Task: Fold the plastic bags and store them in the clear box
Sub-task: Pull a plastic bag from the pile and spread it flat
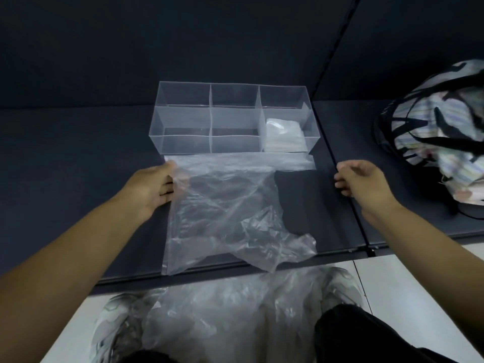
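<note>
A clear plastic bag (222, 210) lies spread and crumpled on the dark table, its near edge hanging over the front. My left hand (154, 187) touches the bag's far left corner, with fingers under the film. My right hand (358, 182) hovers to the right of the bag with fingers loosely curled, holding nothing. The clear box (183, 121) with several compartments stands just behind the bag. Folded white bags (284, 137) sit in its front right compartment. A pile of more clear bags (235, 318) rests on my lap.
A striped fabric bag with black straps (440, 137) sits at the right on the adjoining table. A seam (348, 195) runs between the two dark tabletops. Dark panels rise behind the box. Pale floor shows below the table edge.
</note>
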